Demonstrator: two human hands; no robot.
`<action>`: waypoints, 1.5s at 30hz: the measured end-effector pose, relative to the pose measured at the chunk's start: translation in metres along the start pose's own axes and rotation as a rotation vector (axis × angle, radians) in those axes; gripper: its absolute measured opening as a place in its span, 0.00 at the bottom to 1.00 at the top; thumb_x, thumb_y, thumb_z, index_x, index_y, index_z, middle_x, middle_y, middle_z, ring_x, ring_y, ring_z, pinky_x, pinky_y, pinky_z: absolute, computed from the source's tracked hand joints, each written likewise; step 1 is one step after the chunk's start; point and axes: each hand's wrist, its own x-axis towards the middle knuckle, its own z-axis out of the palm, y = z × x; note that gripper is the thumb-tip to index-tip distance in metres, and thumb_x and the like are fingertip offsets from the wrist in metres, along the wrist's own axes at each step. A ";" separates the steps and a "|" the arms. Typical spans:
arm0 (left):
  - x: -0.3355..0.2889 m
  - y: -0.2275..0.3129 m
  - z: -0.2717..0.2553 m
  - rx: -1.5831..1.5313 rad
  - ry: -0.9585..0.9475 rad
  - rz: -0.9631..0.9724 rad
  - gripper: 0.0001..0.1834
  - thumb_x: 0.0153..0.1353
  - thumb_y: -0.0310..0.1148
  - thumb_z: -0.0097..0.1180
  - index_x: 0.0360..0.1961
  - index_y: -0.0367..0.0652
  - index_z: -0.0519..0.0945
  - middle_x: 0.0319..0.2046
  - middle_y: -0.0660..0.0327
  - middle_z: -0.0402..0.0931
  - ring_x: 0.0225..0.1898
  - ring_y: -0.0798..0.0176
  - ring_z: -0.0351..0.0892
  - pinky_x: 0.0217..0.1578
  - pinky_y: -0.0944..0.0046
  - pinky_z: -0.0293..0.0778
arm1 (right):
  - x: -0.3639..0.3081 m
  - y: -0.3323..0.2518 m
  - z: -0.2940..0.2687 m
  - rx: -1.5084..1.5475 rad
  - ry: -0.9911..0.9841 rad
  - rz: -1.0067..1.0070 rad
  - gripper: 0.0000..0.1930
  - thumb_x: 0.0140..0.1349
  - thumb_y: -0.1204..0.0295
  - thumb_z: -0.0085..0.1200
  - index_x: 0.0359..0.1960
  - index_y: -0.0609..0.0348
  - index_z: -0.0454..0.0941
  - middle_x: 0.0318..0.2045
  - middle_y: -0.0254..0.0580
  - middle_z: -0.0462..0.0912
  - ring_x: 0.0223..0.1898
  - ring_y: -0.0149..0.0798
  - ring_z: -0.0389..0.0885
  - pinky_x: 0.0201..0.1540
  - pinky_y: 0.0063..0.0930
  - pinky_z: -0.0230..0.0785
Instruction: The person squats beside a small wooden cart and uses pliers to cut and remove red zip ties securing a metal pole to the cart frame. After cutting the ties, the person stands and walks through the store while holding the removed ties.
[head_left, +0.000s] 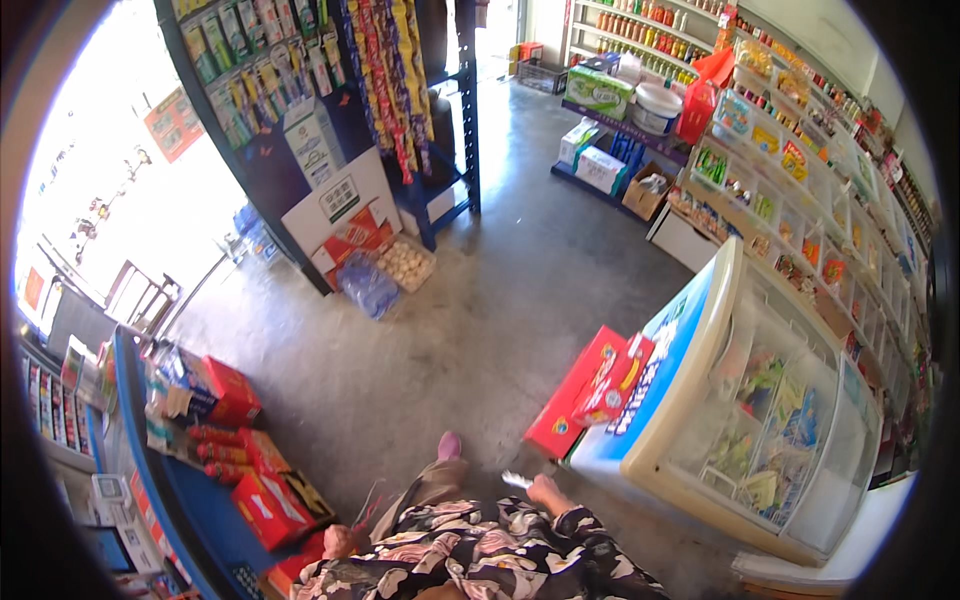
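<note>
My right hand [547, 494] is low in front of my body, closed around one end of a small, flat white object [516, 480] too blurred to name. My left hand [340, 542] hangs at my left side with its fingers curled; what they hold, if anything, I cannot make out. Thin reddish strands [374, 497] show just above it. Close to that hand lie red boxes [272, 508] along the blue counter. One pink shoe [450, 446] pokes out ahead of my patterned top.
To the right stands a chest freezer [650, 440] with a glass lid, red cartons [577, 393] leaning against its end. Snack shelves [800, 190] rise behind it. A display rack [270, 110] stands ahead left, water bottles [367, 284] at its foot. The blue counter [165, 470] runs along my left.
</note>
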 end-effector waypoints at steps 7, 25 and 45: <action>0.253 0.283 -0.097 0.106 0.077 0.493 0.14 0.56 0.41 0.48 0.30 0.45 0.82 0.28 0.48 0.78 0.33 0.43 0.78 0.34 0.48 0.73 | 0.075 -0.062 -0.042 0.254 0.256 0.086 0.15 0.48 0.64 0.46 0.25 0.65 0.79 0.32 0.62 0.79 0.38 0.60 0.77 0.43 0.48 0.69; 0.471 0.703 -0.095 0.378 -0.357 0.610 0.12 0.49 0.41 0.53 0.30 0.48 0.84 0.28 0.50 0.79 0.34 0.47 0.79 0.37 0.53 0.74 | 0.298 0.014 -0.268 0.152 0.275 0.109 0.17 0.52 0.61 0.48 0.23 0.66 0.80 0.26 0.63 0.78 0.33 0.59 0.79 0.34 0.49 0.71; 0.598 1.177 -0.030 0.761 -0.431 1.333 0.13 0.53 0.42 0.52 0.30 0.47 0.83 0.29 0.49 0.79 0.34 0.46 0.79 0.34 0.51 0.74 | 0.436 -0.036 -0.479 0.544 0.697 0.427 0.10 0.48 0.68 0.48 0.19 0.60 0.79 0.22 0.53 0.79 0.28 0.53 0.80 0.30 0.43 0.72</action>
